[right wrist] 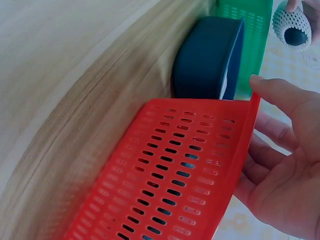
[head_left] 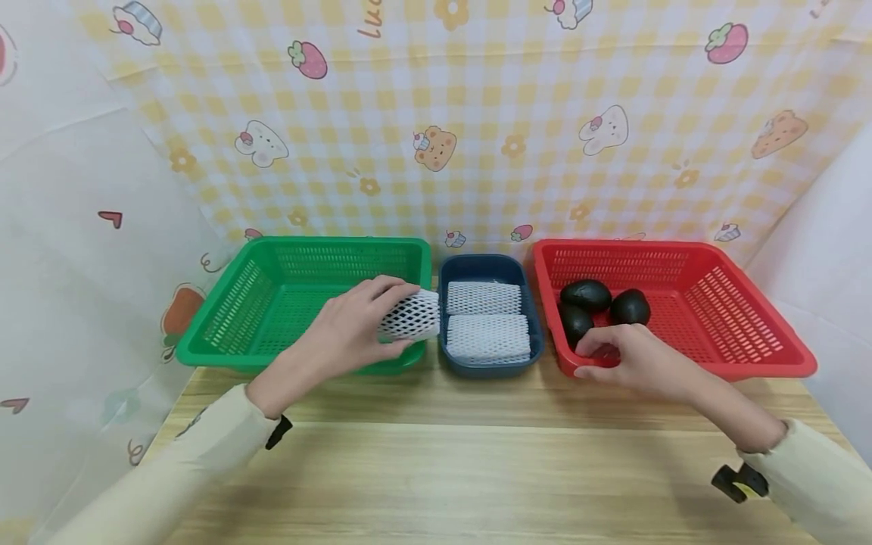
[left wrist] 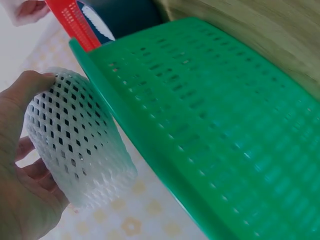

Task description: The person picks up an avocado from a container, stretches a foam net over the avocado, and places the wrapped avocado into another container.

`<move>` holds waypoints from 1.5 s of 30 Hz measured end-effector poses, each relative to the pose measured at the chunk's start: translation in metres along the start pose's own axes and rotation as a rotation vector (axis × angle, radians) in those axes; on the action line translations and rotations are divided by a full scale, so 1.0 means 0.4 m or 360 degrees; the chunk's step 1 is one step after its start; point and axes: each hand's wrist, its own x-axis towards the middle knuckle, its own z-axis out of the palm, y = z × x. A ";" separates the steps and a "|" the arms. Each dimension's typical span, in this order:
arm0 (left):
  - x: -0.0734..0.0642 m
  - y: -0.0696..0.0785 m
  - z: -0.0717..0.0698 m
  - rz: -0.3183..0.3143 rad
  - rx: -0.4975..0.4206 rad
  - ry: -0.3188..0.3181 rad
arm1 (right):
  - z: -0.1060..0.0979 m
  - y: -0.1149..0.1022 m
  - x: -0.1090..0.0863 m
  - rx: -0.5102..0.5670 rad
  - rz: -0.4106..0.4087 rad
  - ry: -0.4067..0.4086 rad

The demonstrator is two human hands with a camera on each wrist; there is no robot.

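Head view gives the row from above; the wrist views add its sides

At the far left stands a green basket (head_left: 286,310), with only its slotted floor and walls showing inside from the head. The left hand (head_left: 357,322) reaches across it, thumb and fingers curved round a white mesh sleeve (head_left: 414,314). From the head, the sleeve lies sideways over the basket's right rim; the left wrist view shows its full length and the thumb pressed on its edge. Only the right wrist view faces its round end, dark within; whether something fills it I cannot tell.

Next comes a dark blue tub (head_left: 493,371). From the head it holds white mesh sleeves laid flat (head_left: 487,337), in two groups, one behind the other; the right wrist view gives mostly the tub's outer wall.

On the right, the right hand (head_left: 643,359) is at the near left corner of a red basket (head_left: 763,369), fingers loosely bent and parted from the thumb. The right wrist view shows the thumb tip at the rim and the fingers beyond it, which the head view partly hides. Whether the fingertips touch a fruit I cannot tell. The head view plainly shows three dark fruits (head_left: 586,295) bunched at the basket's left side; in the right wrist view the slotted wall stands in front. Beneath everything is a wooden table (head_left: 463,462).
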 end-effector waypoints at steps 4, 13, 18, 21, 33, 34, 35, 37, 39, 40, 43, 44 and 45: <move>-0.013 -0.021 -0.008 -0.0077 -0.0015 -0.0029 | -0.004 -0.003 0.001 -0.0005 -0.0023 -0.0050; -0.038 -0.062 -0.015 -0.0206 -0.0036 -0.0177 | -0.010 -0.006 0.002 0.0006 -0.0075 -0.0091; -0.040 -0.074 -0.017 -0.0268 -0.0075 -0.0294 | -0.010 -0.005 0.001 0.0008 -0.0080 -0.0089; -0.041 -0.081 -0.017 -0.0295 -0.0104 -0.0353 | -0.012 -0.006 -0.002 0.0013 -0.0086 -0.0090; -0.049 -0.095 -0.015 -0.0444 -0.0226 -0.0612 | -0.009 0.001 0.006 -0.0002 -0.0081 -0.0092; -0.049 -0.096 -0.014 -0.0444 -0.0233 -0.0616 | -0.010 0.000 0.006 -0.0003 -0.0082 -0.0091; -0.049 -0.096 -0.014 -0.0444 -0.0237 -0.0619 | -0.010 -0.001 0.007 -0.0006 -0.0081 -0.0089; -0.049 -0.096 -0.015 -0.0441 -0.0240 -0.0623 | -0.011 -0.002 0.008 -0.0011 -0.0082 -0.0090; -0.049 -0.097 -0.015 -0.0439 -0.0240 -0.0628 | -0.011 -0.003 0.009 -0.0012 -0.0072 -0.0092; -0.049 -0.097 -0.014 -0.0445 -0.0238 -0.0631 | -0.011 -0.004 0.008 -0.0011 -0.0069 -0.0097; -0.049 -0.097 -0.012 -0.0454 -0.0235 -0.0646 | -0.011 -0.006 0.006 0.0000 -0.0055 -0.0119; -0.050 -0.098 -0.011 -0.0453 -0.0237 -0.0649 | -0.011 -0.006 0.005 0.0005 -0.0047 -0.0126; -0.050 -0.097 -0.010 -0.0453 -0.0238 -0.0652 | -0.010 -0.007 0.004 0.0010 -0.0041 -0.0132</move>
